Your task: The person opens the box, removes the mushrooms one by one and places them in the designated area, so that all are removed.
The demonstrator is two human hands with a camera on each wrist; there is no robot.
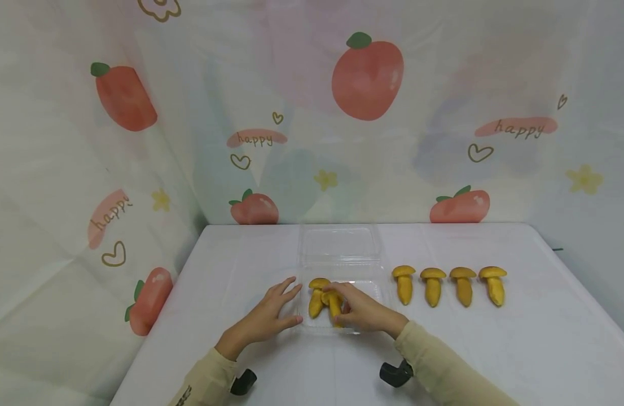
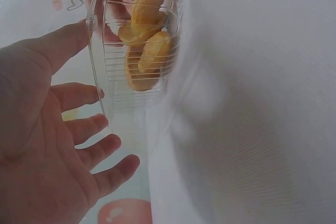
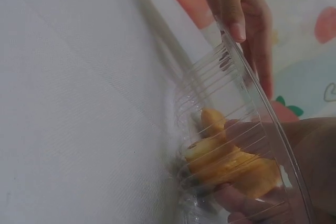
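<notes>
A clear plastic clamshell box (image 1: pixel 319 331) lies on the table, its lid (image 1: pixel 339 242) folded back to the far side. Inside the left part of the box is a yellow mushroom (image 1: pixel 316 303), cap away from me. My right hand (image 1: pixel 365 311) reaches into the box and pinches a second yellow mushroom (image 1: pixel 334 304) between thumb and fingers, right beside the first. In the right wrist view this mushroom (image 3: pixel 252 177) shows through the ribbed wall. My left hand (image 1: pixel 268 316) is spread at the box's left rim, thumb and fingertips right at the edge.
Several yellow mushrooms (image 1: pixel 433 286) stand in a row right of the box, caps toward the far side. A white cloth covers the table (image 1: pixel 545 338). Behind it hangs a fruit-patterned curtain (image 1: pixel 312 158). Black wrist devices (image 1: pixel 395 373) sit below both sleeves.
</notes>
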